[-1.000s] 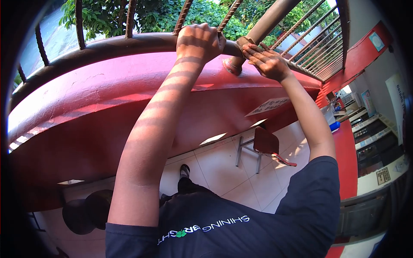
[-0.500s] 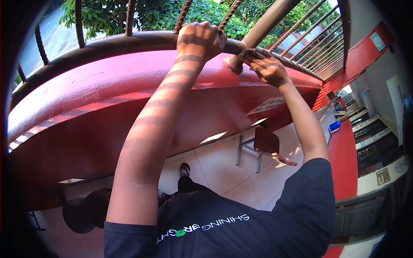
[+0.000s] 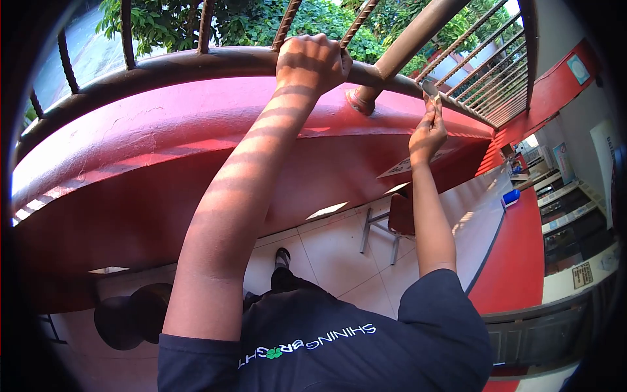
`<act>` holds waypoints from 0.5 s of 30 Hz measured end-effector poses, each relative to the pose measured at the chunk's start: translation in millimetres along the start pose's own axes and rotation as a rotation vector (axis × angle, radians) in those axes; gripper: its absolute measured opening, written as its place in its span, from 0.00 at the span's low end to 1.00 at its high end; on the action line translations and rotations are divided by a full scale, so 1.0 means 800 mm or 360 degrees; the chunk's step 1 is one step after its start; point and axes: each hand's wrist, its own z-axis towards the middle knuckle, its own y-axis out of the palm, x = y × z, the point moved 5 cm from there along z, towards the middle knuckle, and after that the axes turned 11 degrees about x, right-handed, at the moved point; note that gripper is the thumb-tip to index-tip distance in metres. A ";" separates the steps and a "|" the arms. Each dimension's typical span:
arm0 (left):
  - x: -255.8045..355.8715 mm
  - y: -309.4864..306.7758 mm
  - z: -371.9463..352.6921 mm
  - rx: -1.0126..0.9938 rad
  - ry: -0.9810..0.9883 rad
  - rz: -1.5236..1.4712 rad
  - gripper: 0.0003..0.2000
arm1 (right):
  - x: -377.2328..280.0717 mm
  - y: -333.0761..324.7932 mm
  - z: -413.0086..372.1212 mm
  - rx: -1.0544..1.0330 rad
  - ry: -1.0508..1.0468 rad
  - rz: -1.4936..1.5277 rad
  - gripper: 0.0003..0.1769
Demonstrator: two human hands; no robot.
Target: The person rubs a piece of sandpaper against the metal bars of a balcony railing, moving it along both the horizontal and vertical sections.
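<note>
My left hand (image 3: 309, 64) is wrapped over the brown metal railing (image 3: 235, 63), between two of its twisted upright bars. Stripes of shadow fall across that forearm. In my right hand (image 3: 428, 134) is a small, flat grey piece of what looks like sandpaper (image 3: 429, 89), pinched between the fingertips. It overlaps the lower rail in this view, to the right of the thick slanting brown post (image 3: 408, 49). Below the railing runs a wide ledge (image 3: 215, 104) painted pink-red, where the post's short round foot (image 3: 360, 101) is set.
A chair with a dark red seat (image 3: 401, 214) stands on the tiled floor (image 3: 333, 255) below. Dark round seats (image 3: 134, 317) are at lower left. Leafy bushes (image 3: 261, 23) grow beyond the bars. A blue object (image 3: 511, 198) lies by the red edge at right.
My right hand has moved right along the railing, past the post, and turned more upright, so the grey piece now shows at its fingertips. My left hand keeps its grip.
</note>
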 end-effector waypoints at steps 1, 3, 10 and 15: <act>0.000 0.000 0.000 -0.0043 0.0003 0.0017 0.20 | 0.008 0.005 -0.002 0.0006 0.0010 0.0010 0.17; 0.000 -0.001 0.002 -0.0068 -0.0006 0.0041 0.20 | 0.022 0.017 -0.008 0.0017 0.0100 0.0035 0.18; 0.002 -0.004 0.001 -0.0118 -0.0025 0.0054 0.21 | -0.025 0.067 -0.054 0.0072 0.0643 0.0582 0.21; 0.001 -0.002 0.001 -0.0090 -0.0026 0.0063 0.21 | -0.052 0.101 -0.085 0.0019 0.0281 -0.0067 0.21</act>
